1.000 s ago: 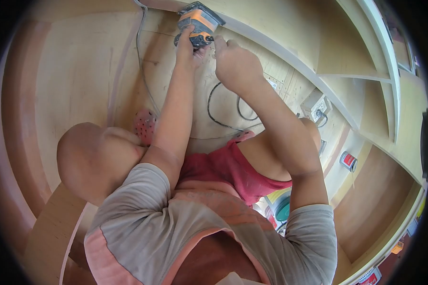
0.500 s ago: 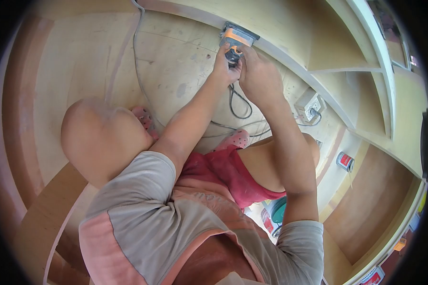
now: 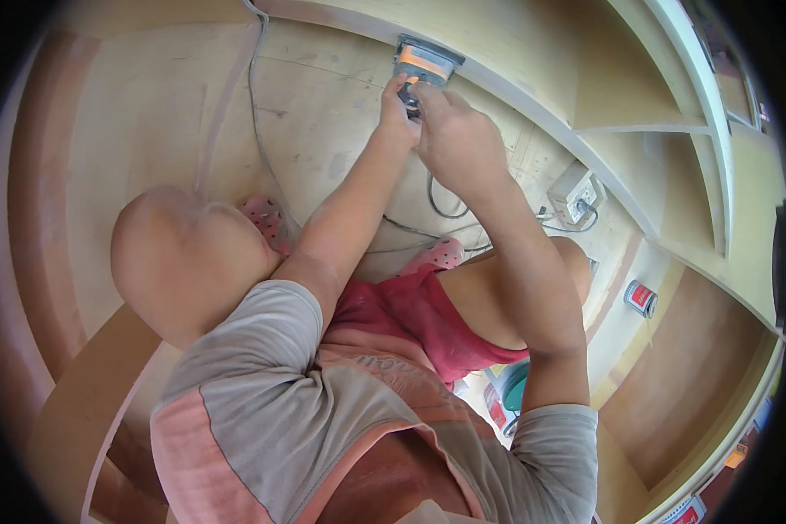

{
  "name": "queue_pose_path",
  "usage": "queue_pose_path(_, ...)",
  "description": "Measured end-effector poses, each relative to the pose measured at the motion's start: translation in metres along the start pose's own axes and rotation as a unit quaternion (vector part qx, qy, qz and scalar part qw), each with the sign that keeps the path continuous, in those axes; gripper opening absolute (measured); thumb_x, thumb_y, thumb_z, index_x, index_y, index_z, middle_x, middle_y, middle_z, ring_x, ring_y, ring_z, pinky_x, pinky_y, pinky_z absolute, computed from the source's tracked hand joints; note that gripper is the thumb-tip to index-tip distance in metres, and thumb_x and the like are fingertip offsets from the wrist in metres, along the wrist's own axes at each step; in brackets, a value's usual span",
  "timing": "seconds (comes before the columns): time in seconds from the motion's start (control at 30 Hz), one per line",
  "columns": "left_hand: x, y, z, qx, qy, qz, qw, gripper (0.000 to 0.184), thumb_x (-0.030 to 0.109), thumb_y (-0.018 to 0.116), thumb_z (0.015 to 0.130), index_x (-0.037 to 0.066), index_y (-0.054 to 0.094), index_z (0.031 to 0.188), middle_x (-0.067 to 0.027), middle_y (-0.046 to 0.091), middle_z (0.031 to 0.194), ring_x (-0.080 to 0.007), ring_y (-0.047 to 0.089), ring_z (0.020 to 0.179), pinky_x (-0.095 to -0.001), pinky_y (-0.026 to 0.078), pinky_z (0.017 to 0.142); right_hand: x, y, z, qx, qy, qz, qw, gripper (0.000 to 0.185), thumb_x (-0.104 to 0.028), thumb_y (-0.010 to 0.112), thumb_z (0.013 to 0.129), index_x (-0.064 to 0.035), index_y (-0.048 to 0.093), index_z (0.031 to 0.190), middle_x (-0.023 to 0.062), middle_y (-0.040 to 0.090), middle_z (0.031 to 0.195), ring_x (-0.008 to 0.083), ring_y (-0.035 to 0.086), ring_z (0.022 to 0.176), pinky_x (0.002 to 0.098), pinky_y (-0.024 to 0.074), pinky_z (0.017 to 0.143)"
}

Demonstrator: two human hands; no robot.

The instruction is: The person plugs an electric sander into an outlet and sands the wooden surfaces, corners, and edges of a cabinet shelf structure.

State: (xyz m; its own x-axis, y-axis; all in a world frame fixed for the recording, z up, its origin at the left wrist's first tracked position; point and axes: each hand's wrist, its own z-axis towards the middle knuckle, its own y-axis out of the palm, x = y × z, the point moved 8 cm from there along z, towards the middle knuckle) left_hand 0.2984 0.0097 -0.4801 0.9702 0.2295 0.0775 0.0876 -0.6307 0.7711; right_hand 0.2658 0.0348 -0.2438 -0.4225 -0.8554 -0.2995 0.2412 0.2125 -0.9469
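Observation:
An orange and dark grey power sander [image 3: 424, 63] is at the top centre, its flat pad against the pale edge board [image 3: 506, 83] of the wooden shelving. My left hand [image 3: 398, 112] is wrapped round the left side of the sander's body. From the right, my right hand [image 3: 458, 131] closes over the rear of the tool, its fingers bent onto it. Both hands partly hide the sander's back end. A dark cable [image 3: 435, 205] loops below my hands.
A socket box [image 3: 575, 194] with a plug stands on the panel at the right. Beyond it is a red-labelled can [image 3: 640, 299]. A grey cable [image 3: 253, 96] runs down the panel. Pink spotted shoes [image 3: 266, 223] and a green-topped container [image 3: 515, 389] are near my legs.
The sander and both hands have moved right along the edge board, then slightly back left. My right hand, earlier beside the tool with a finger extended, is now closed on it.

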Motion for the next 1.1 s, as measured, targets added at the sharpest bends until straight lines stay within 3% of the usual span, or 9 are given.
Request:
queue_pose_path(0.2, 0.027, -0.016, 0.01, -0.023, -0.014, -0.008, 1.0, 0.038, 0.037, 0.059, 0.076, 0.008, 0.056, 0.1, -0.0121, 0.06, 0.092, -0.03, 0.058, 0.089, -0.046, 0.047, 0.083, -0.012, 0.018, 0.007, -0.046, -0.024, 0.005, 0.999, 0.033, -0.005, 0.056, 0.075, -0.0049, 0.056, 0.108, 0.0157, 0.062, 0.084, 0.0347, 0.063, 0.067, 0.0419, 0.052, 0.057)
queue_pose_path(0.4, 0.054, -0.01, -0.004, 0.053, 0.086, 0.011, 0.995, 0.036, 0.033, 0.059, 0.078, 0.007, 0.055, 0.101, -0.0106, 0.057, 0.09, -0.026, 0.058, 0.084, -0.0428, 0.049, 0.075, -0.008, 0.016, 0.003, -0.06, -0.011, 0.003, 0.998, 0.033, -0.004, 0.053, 0.075, -0.0051, 0.056, 0.108, 0.0162, 0.06, 0.08, 0.0346, 0.062, 0.064, 0.0422, 0.052, 0.057)
queue_pose_path(0.47, 0.059, -0.01, -0.01, 0.08, 0.111, 0.0, 0.991, 0.035, 0.027, 0.061, 0.078, 0.005, 0.053, 0.104, -0.0105, 0.057, 0.092, -0.0236, 0.059, 0.079, -0.0359, 0.05, 0.065, -0.007, 0.015, 0.001, -0.066, -0.011, 0.002, 0.998, 0.033, -0.004, 0.053, 0.075, -0.0049, 0.057, 0.108, 0.0162, 0.06, 0.08, 0.0345, 0.062, 0.064, 0.0422, 0.052, 0.057)
queue_pose_path(0.6, 0.074, -0.019, -0.002, 0.095, 0.174, -0.008, 0.98, 0.037, 0.024, 0.064, 0.077, 0.002, 0.052, 0.104, -0.0112, 0.058, 0.093, -0.0218, 0.061, 0.076, -0.0326, 0.05, 0.053, -0.005, 0.016, -0.002, -0.077, -0.003, -0.001, 0.997, 0.033, -0.004, 0.053, 0.076, -0.0046, 0.058, 0.109, 0.0169, 0.06, 0.08, 0.0342, 0.062, 0.064, 0.0422, 0.0518, 0.056)
queue_pose_path(0.67, 0.085, -0.019, -0.017, 0.164, 0.211, 0.094, 0.959, 0.053, 0.023, 0.071, 0.074, -0.001, 0.044, 0.112, -0.0158, 0.057, 0.099, -0.0223, 0.062, 0.076, -0.0327, 0.051, 0.047, -0.004, 0.016, -0.004, -0.088, 0.002, -0.005, 0.996, 0.033, -0.004, 0.053, 0.076, -0.0047, 0.058, 0.109, 0.0172, 0.06, 0.08, 0.0345, 0.062, 0.065, 0.0422, 0.0517, 0.056)
queue_pose_path(0.7, 0.085, -0.013, -0.021, 0.165, 0.211, 0.095, 0.959, 0.053, 0.023, 0.071, 0.074, -0.001, 0.044, 0.112, -0.0158, 0.057, 0.099, -0.0223, 0.062, 0.076, -0.0327, 0.051, 0.047, -0.003, 0.018, -0.005, -0.099, 0.004, -0.009, 0.995, 0.033, -0.004, 0.053, 0.077, -0.0047, 0.058, 0.109, 0.0175, 0.06, 0.08, 0.0349, 0.062, 0.065, 0.0422, 0.0516, 0.056)
queue_pose_path(0.77, 0.091, -0.014, -0.04, 0.299, 0.269, 0.183, 0.897, 0.074, 0.024, 0.076, 0.07, -0.004, 0.031, 0.122, -0.0219, 0.052, 0.108, -0.0249, 0.062, 0.082, -0.0358, 0.052, 0.046, 0.0, 0.018, -0.007, -0.095, 0.004, -0.004, 0.995, 0.033, -0.004, 0.052, 0.077, -0.0047, 0.058, 0.109, 0.0178, 0.06, 0.08, 0.0352, 0.062, 0.065, 0.0424, 0.0515, 0.056)
queue_pose_path(0.87, 0.081, -0.006, -0.052, 0.323, 0.301, 0.182, 0.879, 0.088, 0.02, 0.078, 0.067, -0.007, 0.019, 0.127, -0.0264, 0.046, 0.114, -0.0279, 0.061, 0.088, -0.0363, 0.054, 0.05, 0.001, 0.019, -0.009, -0.101, 0.007, -0.003, 0.995, 0.033, -0.004, 0.052, 0.077, -0.0047, 0.057, 0.11, 0.0184, 0.059, 0.08, 0.0357, 0.062, 0.066, 0.0429, 0.0514, 0.057)
queue_pose_path(1.1, 0.016, -0.027, -0.008, 0.262, 0.237, 0.121, 0.928, 0.087, 0.019, 0.079, 0.068, -0.012, 0.02, 0.124, -0.0274, 0.044, 0.117, -0.0309, 0.06, 0.092, -0.0357, 0.055, 0.06, 0.01, 0.013, -0.015, -0.086, 0.022, -0.003, 0.996, 0.024, -0.011, 0.053, 0.083, -0.0049, 0.057, 0.106, 0.0175, 0.059, 0.081, 0.0354, 0.062, 0.066, 0.0428, 0.0514, 0.058)
